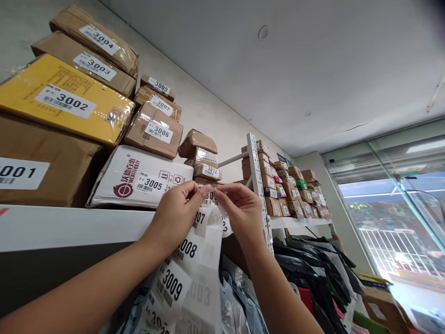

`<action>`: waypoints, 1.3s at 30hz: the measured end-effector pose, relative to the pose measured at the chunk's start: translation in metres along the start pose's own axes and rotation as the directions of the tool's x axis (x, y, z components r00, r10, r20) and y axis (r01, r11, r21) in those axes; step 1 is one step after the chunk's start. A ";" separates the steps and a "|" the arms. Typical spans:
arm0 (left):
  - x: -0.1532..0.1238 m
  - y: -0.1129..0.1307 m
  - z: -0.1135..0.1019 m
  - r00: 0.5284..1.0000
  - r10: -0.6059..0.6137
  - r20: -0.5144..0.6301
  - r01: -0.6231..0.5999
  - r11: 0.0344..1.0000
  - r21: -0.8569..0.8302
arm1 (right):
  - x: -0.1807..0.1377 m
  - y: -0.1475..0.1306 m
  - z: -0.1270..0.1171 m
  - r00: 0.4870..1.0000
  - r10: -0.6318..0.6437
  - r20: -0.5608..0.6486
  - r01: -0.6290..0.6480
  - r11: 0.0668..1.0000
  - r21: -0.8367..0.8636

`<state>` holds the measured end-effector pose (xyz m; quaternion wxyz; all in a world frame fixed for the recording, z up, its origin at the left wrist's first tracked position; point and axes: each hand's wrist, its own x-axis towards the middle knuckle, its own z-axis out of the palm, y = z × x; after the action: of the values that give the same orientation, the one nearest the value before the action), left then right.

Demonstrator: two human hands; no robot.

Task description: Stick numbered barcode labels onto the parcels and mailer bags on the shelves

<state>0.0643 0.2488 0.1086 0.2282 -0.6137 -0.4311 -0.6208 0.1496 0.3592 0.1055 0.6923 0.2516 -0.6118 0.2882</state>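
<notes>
In front of the upper shelf, both of my hands meet at the top end of a strip of printed number labels (187, 249). My left hand (179, 214) is closed, thumb and finger pinching the strip's top edge. Close against it, my right hand (245, 215) pinches the same end from the other side. The strip hangs between my forearms, showing 3008 and 3009, with part of its pale backing turned over. Behind my fingertips are a white carton marked 3005 (153, 174) and a small box labelled 3012 (207, 172); the fingers partly cover another label.
Labelled parcels, including a yellow one marked 3002 (66, 97), are stacked on the white shelf (69, 227). A perforated metal upright (256, 176) stands right of my hands. Beyond it are more small boxes (295, 208), with dark bags (313, 264) below. A glass front (392, 222) is at far right.
</notes>
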 end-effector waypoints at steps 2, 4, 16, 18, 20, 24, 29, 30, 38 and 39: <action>0.006 -0.001 -0.002 0.999 0.000 -0.040 0.002 0.999 0.048 | 0.011 0.002 0.004 0.999 -0.046 -0.023 0.045 0.998 -0.032; 0.007 -0.004 -0.004 1.000 -0.006 -0.011 0.007 0.995 0.101 | 0.031 0.005 0.002 0.994 -0.083 -0.074 0.078 0.994 -0.078; -0.006 -0.007 -0.011 0.980 -0.112 0.165 0.098 0.991 0.092 | 0.148 0.045 0.004 0.988 -0.068 0.137 0.143 0.726 -0.672; -0.004 -0.007 -0.013 0.980 -0.107 0.167 0.093 0.992 0.087 | 0.146 0.045 0.006 0.981 -0.168 0.102 0.186 0.633 -0.752; -0.003 -0.006 -0.014 0.981 -0.097 0.170 0.086 0.994 0.068 | 0.145 0.045 0.004 0.977 -0.188 0.104 0.199 0.609 -0.768; -0.001 -0.005 -0.016 0.987 -0.056 0.153 0.054 0.998 0.017 | 0.138 0.038 -0.009 0.984 -0.081 0.161 0.170 0.711 -0.682; 0.000 -0.007 -0.020 0.995 0.016 0.102 -0.017 1.000 0.009 | 0.086 0.002 -0.019 0.900 0.039 0.435 0.075 0.967 -0.242; 0.000 -0.008 -0.020 0.996 0.019 0.091 -0.021 1.000 0.013 | 0.073 -0.004 -0.019 0.851 0.081 0.519 0.022 0.982 -0.190; 0.004 -0.013 -0.008 0.995 -0.043 0.095 0.040 0.999 0.037 | 0.026 0.009 -0.011 0.921 0.258 0.292 -0.275 0.961 0.016; 0.004 -0.014 -0.006 0.993 -0.050 0.110 0.048 0.999 0.022 | 0.025 0.013 -0.010 0.922 0.287 0.258 -0.312 0.948 0.061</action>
<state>0.0494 0.2523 0.1095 0.1947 -0.6339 -0.4641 -0.5873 0.1496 0.3772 0.1289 0.5451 0.2236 -0.7088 0.3880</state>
